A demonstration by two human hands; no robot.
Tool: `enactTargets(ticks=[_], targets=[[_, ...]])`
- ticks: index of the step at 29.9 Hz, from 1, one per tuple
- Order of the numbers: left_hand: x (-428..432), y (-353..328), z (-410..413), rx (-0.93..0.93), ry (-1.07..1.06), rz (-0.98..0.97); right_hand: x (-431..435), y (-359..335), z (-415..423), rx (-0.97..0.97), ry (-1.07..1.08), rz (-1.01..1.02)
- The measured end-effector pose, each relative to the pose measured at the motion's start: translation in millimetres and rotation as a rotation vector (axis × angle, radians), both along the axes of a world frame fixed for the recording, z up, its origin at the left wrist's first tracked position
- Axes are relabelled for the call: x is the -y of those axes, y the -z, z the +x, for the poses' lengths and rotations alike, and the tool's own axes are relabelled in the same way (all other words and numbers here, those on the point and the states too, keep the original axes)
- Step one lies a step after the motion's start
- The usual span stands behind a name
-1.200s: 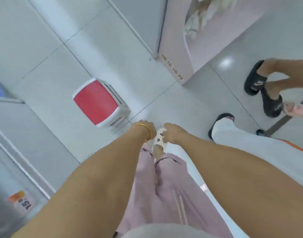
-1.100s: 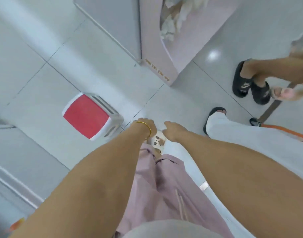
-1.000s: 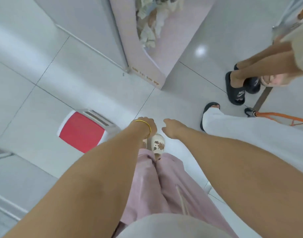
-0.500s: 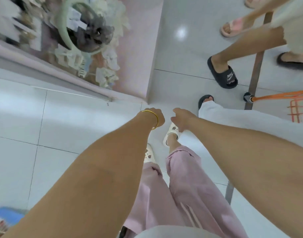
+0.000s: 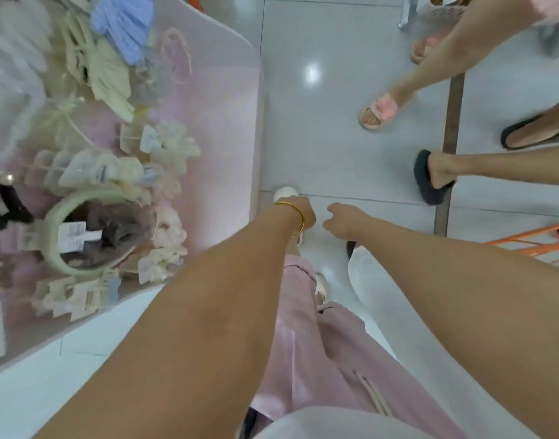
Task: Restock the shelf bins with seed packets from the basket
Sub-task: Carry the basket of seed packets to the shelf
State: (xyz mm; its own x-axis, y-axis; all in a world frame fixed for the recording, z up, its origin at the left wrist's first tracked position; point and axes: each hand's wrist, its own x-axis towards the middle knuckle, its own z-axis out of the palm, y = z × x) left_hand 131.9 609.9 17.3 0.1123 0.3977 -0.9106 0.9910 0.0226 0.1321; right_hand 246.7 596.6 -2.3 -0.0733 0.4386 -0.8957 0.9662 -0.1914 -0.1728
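My left hand (image 5: 304, 213), with a gold bangle on the wrist, hangs down over the floor beside the pink display's corner. It holds nothing that I can see. My right hand (image 5: 341, 220) hangs a little to its right, fingers loosely curled and empty. The corner of an orange wire basket (image 5: 533, 238) shows at the right edge, about an arm's length from my right hand. A pink display shelf (image 5: 230, 99) on my left carries hair bows, scrunchies and a green headband (image 5: 54, 236). No seed packets are in view.
Below me are my pink trousers and pale clogs on white floor tiles. Other people's legs stand close on the right, in a pink slipper (image 5: 384, 111) and black slides (image 5: 428, 179). A dark pole (image 5: 449, 137) runs along the floor there.
The view has swung round: the red-topped stool has left the frame, the pink display now fills the left side and the orange basket has come into sight. Both hands still hang empty.
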Motion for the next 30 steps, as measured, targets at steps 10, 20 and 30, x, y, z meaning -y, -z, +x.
enactTargets(ticks=[10,20,30], targets=[[-228,-5,8,-0.039,0.027,-0.007,-230,8,6,-0.024,0.002,-0.028],[-436,4,30,-0.025,-0.060,-0.011,-438,16,31,-0.012,-0.004,-0.048],[-689,6,31,-0.009,-0.090,-0.003,-689,12,39,0.024,0.037,-0.020]])
